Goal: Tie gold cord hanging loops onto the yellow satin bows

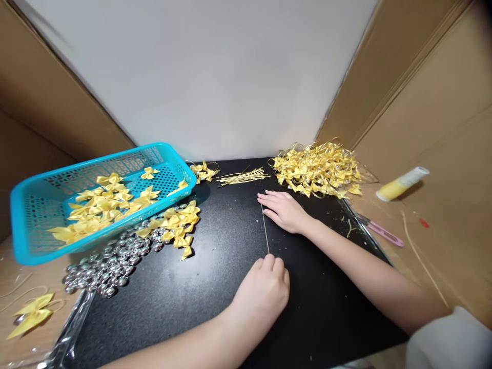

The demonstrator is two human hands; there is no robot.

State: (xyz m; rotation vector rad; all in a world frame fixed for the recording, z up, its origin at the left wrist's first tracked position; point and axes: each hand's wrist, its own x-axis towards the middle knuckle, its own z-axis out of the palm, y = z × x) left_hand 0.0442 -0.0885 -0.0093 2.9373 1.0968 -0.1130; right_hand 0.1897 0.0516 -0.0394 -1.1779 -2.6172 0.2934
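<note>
A thin gold cord (265,228) runs taut over the black tabletop between my two hands. My left hand (265,284) is closed in a fist on its near end. At the far end my right hand (284,210) lies flat, fingers stretched out over the cord and touching the tabletop. Beyond the right fingers is a small bundle of cut gold cords (244,177). To the right of that bundle rises a heap of yellow bows with cord loops (319,169). Whatever is inside my left fist besides the cord is hidden.
A turquoise basket (17,215) of yellow bows stands at left. Silver bells (103,264) and loose bows (179,225) lie before it. A pink-handled cutter (384,233) and a yellow-and-white roll (402,184) are at right. Cardboard panels (426,92) flank the white back wall (215,77).
</note>
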